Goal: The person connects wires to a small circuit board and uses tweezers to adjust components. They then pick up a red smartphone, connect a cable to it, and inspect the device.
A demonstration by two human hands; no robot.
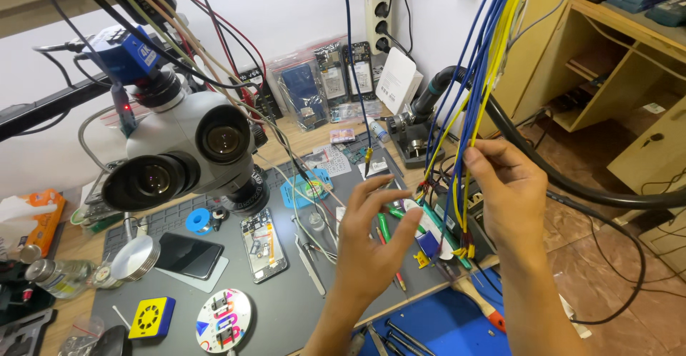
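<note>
- Surface [300, 313]: wooden bench topped with a grey work mat, cluttered. White wall behind, power strip [379, 2] mounted on it. Wooden shelving [607, 63] to the right, tiled floor below.
- Stereo microscope [186, 149] upper left, small blue camera on top, cables trailing over it.
- On the mat: opened phone [264, 244] showing its board, dark phone [189, 254] face down beside it, tweezers [309, 259], round printed disc [223, 319], yellow-blue square block [151, 317], blue tape roll [198, 221].
- Bagged phone parts [321, 84] lean on the wall; soldering stand [414, 141] in front of them.
- Thick black hose [572, 184] curves across the right side.
- Wire bundle [475, 91]: blue and yellow leads hang from the top of frame, ends with red/yellow tips down near the surface's right edge.
- Right hand [504, 191]: raised, palm left, fingers curled into the bundle. Grip closed on several leads, thumb and fingertips pinching.
- Left hand [375, 241]: held out over the mat, fingers spread and half bent, just beside the lead ends. Grip wide, holding nothing.
- Single blue lead [355, 63] with a gold tip hangs apart, above the left hand, untouched.
- Screwdrivers on a blue tray [436, 324] at the bottom edge.
</note>
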